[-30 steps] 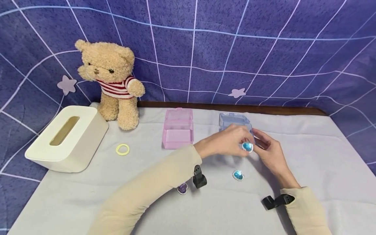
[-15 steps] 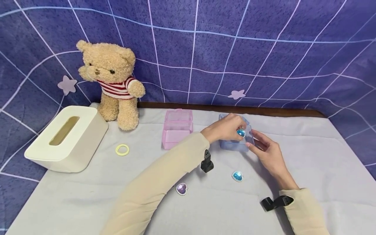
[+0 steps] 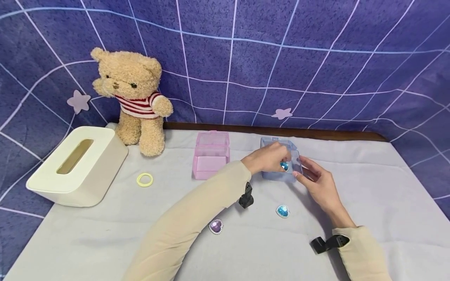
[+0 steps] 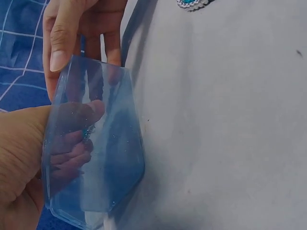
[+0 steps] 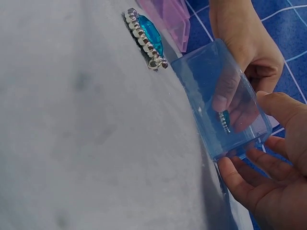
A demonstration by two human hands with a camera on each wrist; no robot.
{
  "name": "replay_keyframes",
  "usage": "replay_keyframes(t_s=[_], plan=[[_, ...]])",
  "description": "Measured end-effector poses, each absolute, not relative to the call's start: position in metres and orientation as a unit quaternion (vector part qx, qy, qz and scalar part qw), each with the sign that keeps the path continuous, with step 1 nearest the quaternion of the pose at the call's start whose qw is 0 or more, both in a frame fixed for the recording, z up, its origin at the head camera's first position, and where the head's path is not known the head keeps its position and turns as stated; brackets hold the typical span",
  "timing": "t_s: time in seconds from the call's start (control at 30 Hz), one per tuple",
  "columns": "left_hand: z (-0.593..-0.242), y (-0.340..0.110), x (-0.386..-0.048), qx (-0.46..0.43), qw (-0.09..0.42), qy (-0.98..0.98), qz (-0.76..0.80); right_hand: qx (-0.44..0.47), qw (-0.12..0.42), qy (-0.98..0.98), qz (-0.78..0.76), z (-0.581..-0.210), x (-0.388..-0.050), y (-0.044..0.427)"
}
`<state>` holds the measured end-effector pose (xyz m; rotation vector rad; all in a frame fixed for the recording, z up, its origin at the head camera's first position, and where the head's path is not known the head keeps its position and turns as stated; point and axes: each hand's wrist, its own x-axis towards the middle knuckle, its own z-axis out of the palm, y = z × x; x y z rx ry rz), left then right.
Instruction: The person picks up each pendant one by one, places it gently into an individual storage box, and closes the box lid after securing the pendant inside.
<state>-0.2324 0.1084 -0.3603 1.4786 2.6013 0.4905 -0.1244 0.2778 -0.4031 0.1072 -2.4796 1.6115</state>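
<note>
My left hand (image 3: pixel 268 157) reaches into the open, see-through blue plastic box (image 3: pixel 277 177) and pinches a blue heart-shaped gem (image 3: pixel 284 166) with a silvery beaded rim. Through the box wall in the right wrist view, that gem (image 5: pixel 224 121) shows at the tip of the thumb. The right hand (image 3: pixel 320 183) holds the box at its right side, thumb by the front corner and fingers along the wall. Another blue heart gem (image 3: pixel 283 211) lies on the cloth in front of the box. A purple heart gem (image 3: pixel 216 226) lies by the left sleeve.
An open pink plastic box (image 3: pixel 211 164) stands left of the blue one. Farther left are a yellow ring (image 3: pixel 145 180), a white tissue box (image 3: pixel 88 171) and a teddy bear (image 3: pixel 135 101) in a striped shirt. A purple grid curtain (image 3: pixel 316 58) hangs behind the table.
The left hand has moved the blue gem from in front of the blue box to over it, then down inside. The right hand has stayed at the box.
</note>
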Motion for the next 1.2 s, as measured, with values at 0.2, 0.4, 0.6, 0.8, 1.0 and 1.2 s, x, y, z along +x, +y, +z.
replay_keyframes(t_s=[0.2, 0.4, 0.6, 0.8, 1.0, 1.2], plan=[[-0.361, 0.109, -0.232, 0.481, 0.066, 0.86, 0.16, 0.035, 0.09, -0.834, 0.544, -0.404, -0.125, 0.278], [-0.361, 0.109, -0.23, 0.478, 0.066, 0.861, 0.157, 0.033, 0.088, -0.829, 0.551, -0.404, -0.125, 0.277], [-0.361, 0.109, -0.23, 0.485, 0.064, 0.859, 0.15, 0.037, 0.088, -0.823, 0.56, -0.403, -0.124, 0.276], [-0.357, 0.107, -0.227, 0.491, 0.058, 0.856, 0.148, 0.037, 0.091, -0.828, 0.552, -0.403, -0.124, 0.277], [-0.344, 0.091, -0.208, 0.522, 0.008, 0.824, 0.221, 0.048, 0.098, -0.828, 0.551, -0.402, -0.124, 0.278], [-0.337, 0.071, -0.168, 0.592, 0.026, 0.78, 0.199, 0.06, 0.105, -0.828, 0.548, -0.404, -0.124, 0.279]])
